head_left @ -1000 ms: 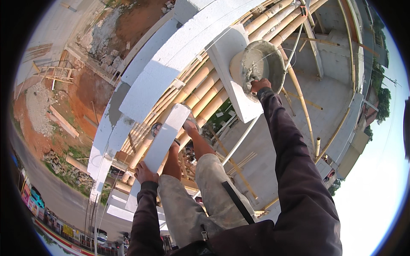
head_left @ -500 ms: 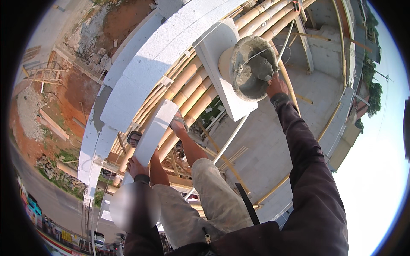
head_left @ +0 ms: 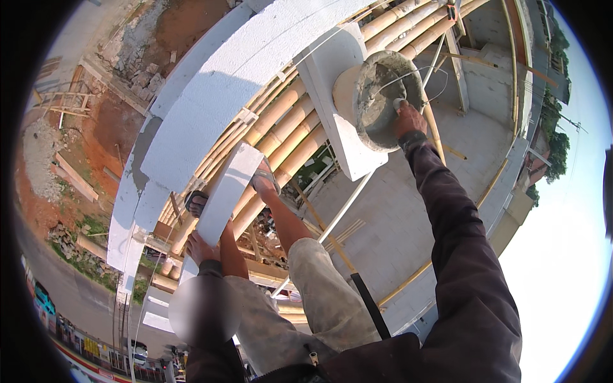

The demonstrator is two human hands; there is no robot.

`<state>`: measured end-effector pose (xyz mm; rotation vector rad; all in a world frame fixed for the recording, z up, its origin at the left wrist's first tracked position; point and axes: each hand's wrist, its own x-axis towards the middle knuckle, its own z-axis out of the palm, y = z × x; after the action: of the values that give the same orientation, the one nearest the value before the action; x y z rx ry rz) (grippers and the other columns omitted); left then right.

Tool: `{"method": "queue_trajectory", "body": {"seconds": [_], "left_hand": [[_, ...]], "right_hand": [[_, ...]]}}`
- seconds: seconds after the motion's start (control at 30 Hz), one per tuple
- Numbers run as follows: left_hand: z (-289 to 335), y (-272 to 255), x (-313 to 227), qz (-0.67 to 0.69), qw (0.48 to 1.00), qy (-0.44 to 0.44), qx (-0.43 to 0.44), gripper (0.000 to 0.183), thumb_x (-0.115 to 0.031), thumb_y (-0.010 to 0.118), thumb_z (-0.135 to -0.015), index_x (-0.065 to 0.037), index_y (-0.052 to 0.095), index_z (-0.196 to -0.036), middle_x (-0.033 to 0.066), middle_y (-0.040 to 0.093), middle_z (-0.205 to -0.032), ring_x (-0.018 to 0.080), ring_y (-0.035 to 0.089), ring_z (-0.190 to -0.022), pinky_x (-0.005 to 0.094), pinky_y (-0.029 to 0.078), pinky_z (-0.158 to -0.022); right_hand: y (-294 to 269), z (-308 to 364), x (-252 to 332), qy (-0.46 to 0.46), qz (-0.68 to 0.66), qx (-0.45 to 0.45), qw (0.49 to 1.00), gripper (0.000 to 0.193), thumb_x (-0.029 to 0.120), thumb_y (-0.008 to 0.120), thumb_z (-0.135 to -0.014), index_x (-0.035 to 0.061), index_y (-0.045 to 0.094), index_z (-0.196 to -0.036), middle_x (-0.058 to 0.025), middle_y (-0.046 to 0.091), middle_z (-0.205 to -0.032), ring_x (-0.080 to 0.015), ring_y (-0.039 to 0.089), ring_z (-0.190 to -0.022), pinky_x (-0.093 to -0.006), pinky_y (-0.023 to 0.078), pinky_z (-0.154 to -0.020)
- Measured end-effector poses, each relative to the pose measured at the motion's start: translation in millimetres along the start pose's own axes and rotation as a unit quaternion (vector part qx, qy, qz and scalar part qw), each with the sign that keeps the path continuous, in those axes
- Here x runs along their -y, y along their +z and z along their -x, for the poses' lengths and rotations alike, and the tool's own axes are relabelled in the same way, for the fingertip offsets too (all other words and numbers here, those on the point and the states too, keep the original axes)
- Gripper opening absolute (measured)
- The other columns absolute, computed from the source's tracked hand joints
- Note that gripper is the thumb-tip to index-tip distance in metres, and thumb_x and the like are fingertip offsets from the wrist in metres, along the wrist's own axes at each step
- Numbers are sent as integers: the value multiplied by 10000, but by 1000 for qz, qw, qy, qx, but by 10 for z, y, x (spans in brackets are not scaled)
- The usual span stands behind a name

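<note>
My left hand [head_left: 203, 249] is closed on the edge of a long white lightweight concrete block [head_left: 233, 179], which lies slanted between my sandaled feet. Out ahead on the right, my right hand [head_left: 410, 121] reaches into a round mortar bucket [head_left: 345, 92]. Its fingers wrap round a trowel [head_left: 400, 103], of which only the pale rounded handle end shows; the rest is hidden. Wet grey mortar [head_left: 382, 113] coats the inside of the bucket. The bucket rests on another white block [head_left: 348, 143], and its thin wire handle hangs over the opening.
Bamboo poles [head_left: 297, 140] run side by side under my feet, with gaps to lower levels. A curved white block wall [head_left: 211, 96] borders them on the left, a grey mortar patch on it. Far below lie a road [head_left: 83, 300] and rubble. A slanting pale pole [head_left: 348, 204] stands right of my knee.
My right hand has shifted slightly left and up, deeper into the bucket, with the trowel. The left hand stays on the block, and the view has moved a little.
</note>
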<state>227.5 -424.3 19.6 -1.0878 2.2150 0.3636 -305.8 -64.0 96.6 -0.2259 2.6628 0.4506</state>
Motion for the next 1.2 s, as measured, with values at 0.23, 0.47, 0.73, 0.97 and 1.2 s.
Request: {"method": "queue_trajectory", "body": {"seconds": [0.23,0.47,0.73,0.97,1.2], "left_hand": [[-52,-22,29,-12,1000,1,12,660,-59,759,-609,-71,444,-1189,148,517,-1146,367,526,-1098,507,417,-964],[-110,23,43,-19,1000,1,16,657,-47,755,-602,-58,444,-1180,152,514,-1140,369,527,-1086,498,422,-951],[-49,58,19,-29,999,27,-11,587,-100,703,-660,-53,457,-1190,149,527,-1120,375,528,-1056,505,400,-959],[-35,16,10,-30,999,11,27,644,-118,733,-657,-39,446,-1228,162,522,-1155,368,516,-1090,505,392,-978],[-24,95,24,18,1000,8,14,616,-161,710,-704,-28,440,-1242,179,511,-1223,368,494,-1165,526,347,-1025]], "right_hand": [[231,678,-324,14,-231,13,973,310,190,618,-803,24,599,-1064,-241,674,-926,-438,654,-888,-470,518,-750],[578,1154,-468,137,-241,-51,959,345,227,584,-774,-55,591,-974,-290,651,-878,-485,626,-869,-501,489,-780],[706,990,-137,239,-233,-56,941,289,190,584,-792,-17,541,-988,-289,657,-950,-489,620,-964,-524,476,-815],[829,972,-212,245,-263,-128,924,322,176,604,-789,-24,548,-1035,-303,651,-972,-506,599,-975,-546,456,-855],[-203,1657,306,159,-592,-67,787,173,143,596,-822,25,563,-944,-18,518,-678,-93,506,-534,-260,420,-459]]}}
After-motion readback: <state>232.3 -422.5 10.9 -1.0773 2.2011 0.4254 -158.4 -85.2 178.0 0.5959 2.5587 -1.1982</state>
